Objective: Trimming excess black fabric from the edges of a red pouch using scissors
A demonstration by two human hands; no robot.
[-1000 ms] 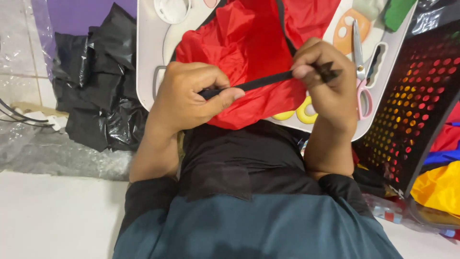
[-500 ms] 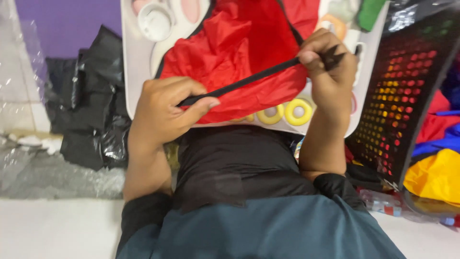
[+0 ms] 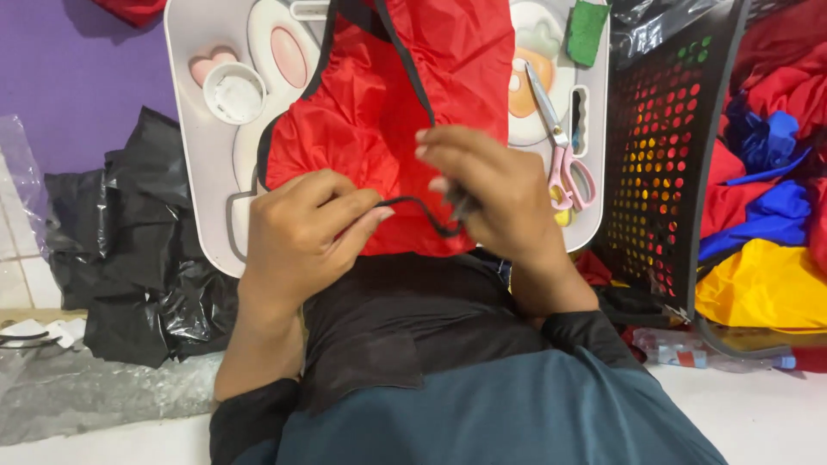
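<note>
A white lap tray (image 3: pixel 194 164) with cartoon shapes printed on it spans the person's knees and serves as the work surface, so the red cloth (image 3: pixel 405 112) can lie spread over its middle within reach of both hands. The cloth covers most of the tray's centre and hangs over the near edge toward the lap; its black-bound edge runs down its left side.

To the right a black perforated basket (image 3: pixel 663 172) stands tilted against a heap of red, blue and yellow fabric (image 3: pixel 758 224), close to the tray's right edge, so there is little spare room on that side. To the left a pile of black plastic bags (image 3: pixel 121 250) sits on the floor, just beside the tray's left edge.

The left hand (image 3: pixel 301 237) is clenched, pinching a thin black cord (image 3: pixel 413 211) between thumb and forefinger. The right hand (image 3: pixel 495 194) grips the cord's other end with curled fingers, holding it over the cloth's lower edge; the cord sags in a slack loop between them.

Pink-handled scissors (image 3: pixel 564 159) lie on the tray's right part, just beside the right hand. A small white cup (image 3: pixel 234 93) sits at the tray's upper left, well apart from both hands.
</note>
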